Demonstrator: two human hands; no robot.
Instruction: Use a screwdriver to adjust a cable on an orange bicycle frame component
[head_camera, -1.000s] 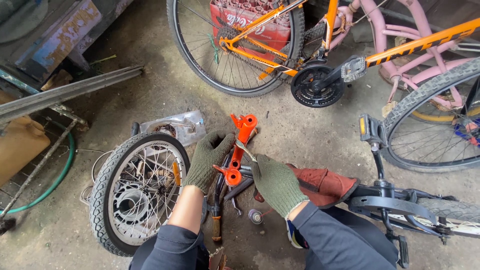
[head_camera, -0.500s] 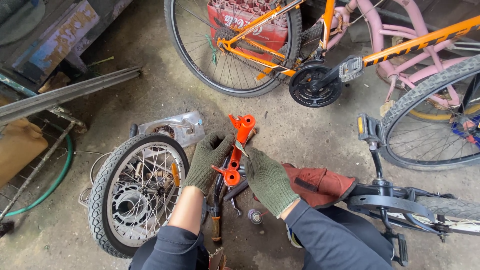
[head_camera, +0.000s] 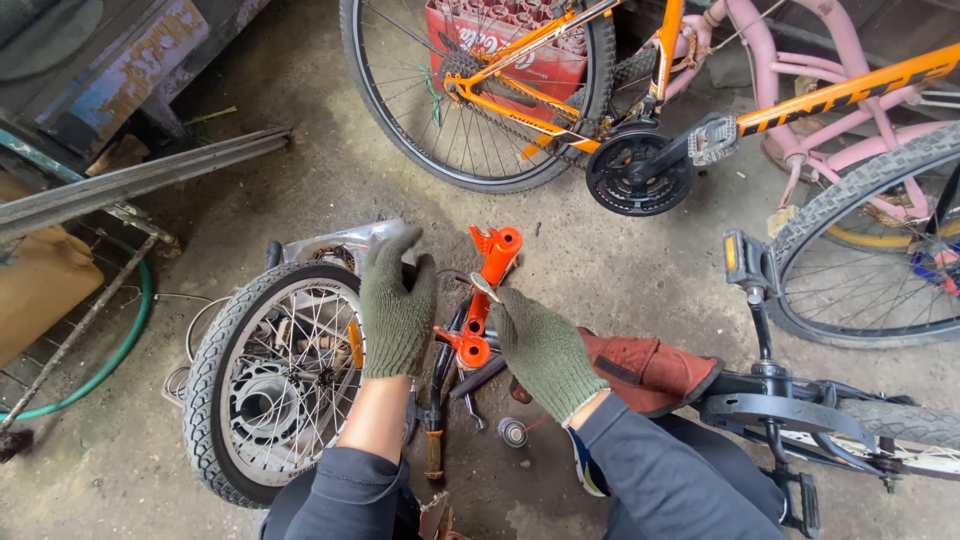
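Note:
An orange bicycle fork part (head_camera: 497, 258) lies on the concrete floor in front of me. My left hand (head_camera: 395, 305), in a green knit glove, is flat with its fingers stretched out, over the edge of a small spoked wheel (head_camera: 270, 390) just left of the orange part. My right hand (head_camera: 545, 348), also gloved, pinches a small pale metal piece (head_camera: 484, 287) against the orange part's middle. Several hand tools (head_camera: 436, 440) lie below the orange part between my arms.
An orange bicycle (head_camera: 560, 90) and a pink frame (head_camera: 760, 60) stand at the back, before a red crate (head_camera: 520, 55). A black bicycle's pedal (head_camera: 745, 258) and tyre (head_camera: 850, 200) are on the right. A reddish glove (head_camera: 650, 370), a green hose (head_camera: 110, 360) and metal bars (head_camera: 140, 180) lie around.
My left hand has come off the orange part, moved a little left and straightened its fingers. My right hand has stayed at the part's middle with the small piece.

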